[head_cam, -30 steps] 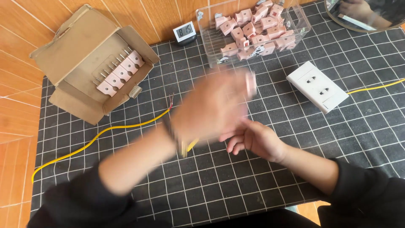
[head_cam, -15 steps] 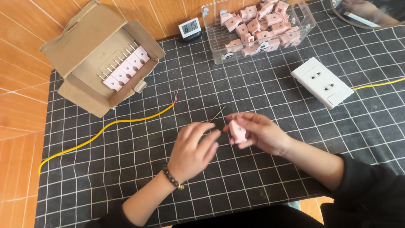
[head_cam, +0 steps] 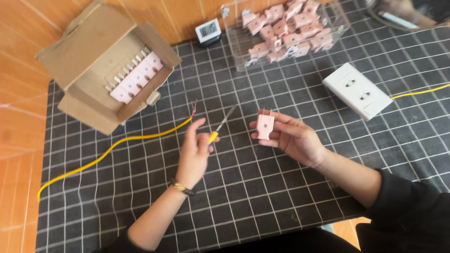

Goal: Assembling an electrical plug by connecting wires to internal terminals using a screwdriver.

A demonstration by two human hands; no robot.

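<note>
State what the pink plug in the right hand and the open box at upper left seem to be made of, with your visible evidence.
Pink plug: probably moulded plastic, smooth even colour, with thin metal-looking prongs on top. Box: corrugated cardboard, matte brown with folded flaps and raw edges.

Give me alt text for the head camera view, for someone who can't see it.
Over a black gridded mat, the right hand holds a pink plug while the left hand holds a yellow-handled screwdriver. Around them lie a yellow cable, a cardboard box, a clear bin and a white socket.
</note>
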